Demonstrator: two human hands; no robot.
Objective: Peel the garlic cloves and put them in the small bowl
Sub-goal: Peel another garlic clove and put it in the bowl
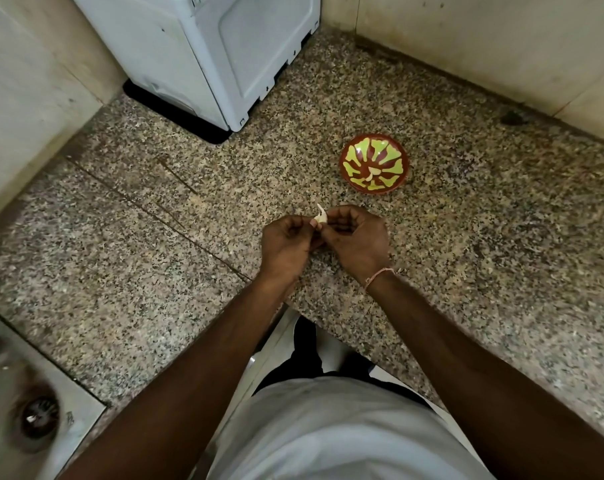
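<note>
While the small bowl, red-brown with yellow-green patches, sits on the speckled granite counter, it holds pale peeled garlic cloves at its centre. Nearer the person than the bowl and slightly to its left, both hands meet above the counter. The left hand and the right hand each curl their fingers in and pinch one garlic clove between their fingertips; a strip of papery skin sticks up from it. A thin thread bracelet circles the right wrist. Beyond the bowl and to its left, a white appliance stands in the counter's corner. Far to the bowl's left and closest to the person, a steel sink shows its drain.
</note>
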